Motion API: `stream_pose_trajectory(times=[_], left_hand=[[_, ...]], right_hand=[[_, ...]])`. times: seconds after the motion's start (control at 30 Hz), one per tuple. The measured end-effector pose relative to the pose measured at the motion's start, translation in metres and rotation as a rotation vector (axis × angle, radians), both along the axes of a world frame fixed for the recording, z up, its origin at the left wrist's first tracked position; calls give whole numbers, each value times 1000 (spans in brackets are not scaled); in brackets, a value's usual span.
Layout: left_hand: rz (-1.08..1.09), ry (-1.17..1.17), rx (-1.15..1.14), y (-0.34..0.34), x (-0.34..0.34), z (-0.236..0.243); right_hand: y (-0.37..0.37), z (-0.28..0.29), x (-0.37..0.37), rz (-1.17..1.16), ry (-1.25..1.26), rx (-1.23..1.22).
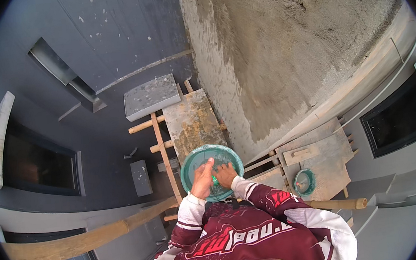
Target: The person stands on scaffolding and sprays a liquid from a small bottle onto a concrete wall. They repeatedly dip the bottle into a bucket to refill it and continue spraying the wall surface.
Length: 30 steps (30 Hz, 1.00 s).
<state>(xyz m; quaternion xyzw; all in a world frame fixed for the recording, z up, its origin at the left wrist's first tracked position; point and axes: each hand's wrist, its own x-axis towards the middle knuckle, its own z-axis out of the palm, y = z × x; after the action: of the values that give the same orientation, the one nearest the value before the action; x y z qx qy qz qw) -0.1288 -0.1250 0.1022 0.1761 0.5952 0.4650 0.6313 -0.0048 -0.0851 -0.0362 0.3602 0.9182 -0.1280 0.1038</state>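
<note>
A round green basin [188, 171], with what looks like water in it, is in front of me at chest height. My left hand [202, 180] is over its near left part, thumb raised and the other fingers mostly hidden behind the palm. Beside it, my right hand [226, 175] reaches down into the basin with its fingers bent and slightly apart. A small bright green patch [215, 180] shows between the two hands; I cannot make out what it is. Both forearms wear maroon and white sleeves.
Worn boards [194, 114] lie on bamboo poles beyond the basin. A grey slab [152, 96] sits at their far left. Partly wet rendered wall [281, 57] rises on the right. A second green basin [304, 182] stands on planks; a thick bamboo pole [93, 235] crosses at left.
</note>
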Motion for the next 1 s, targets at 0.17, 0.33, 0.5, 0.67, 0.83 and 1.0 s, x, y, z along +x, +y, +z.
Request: stream_pose_trajectory(times=[0.17, 0.33, 0.5, 0.67, 0.83, 1.0], left_hand=[[0, 49, -48, 11, -3, -32], [-57, 56, -55, 10, -12, -18], [94, 126, -96, 4, -19, -39], [90, 131, -127, 4, -50, -55], [122, 46, -121, 14, -76, -62], [87, 44, -111, 30, -94, -59]], right_hand=[[5, 7, 2, -266, 282, -334], [10, 21, 15, -456, 820, -472], [10, 17, 45, -621, 969, -583], [67, 57, 39, -931, 785, -820], [263, 186, -18, -865, 1170, -268], [346, 343, -22, -803, 1418, -170]])
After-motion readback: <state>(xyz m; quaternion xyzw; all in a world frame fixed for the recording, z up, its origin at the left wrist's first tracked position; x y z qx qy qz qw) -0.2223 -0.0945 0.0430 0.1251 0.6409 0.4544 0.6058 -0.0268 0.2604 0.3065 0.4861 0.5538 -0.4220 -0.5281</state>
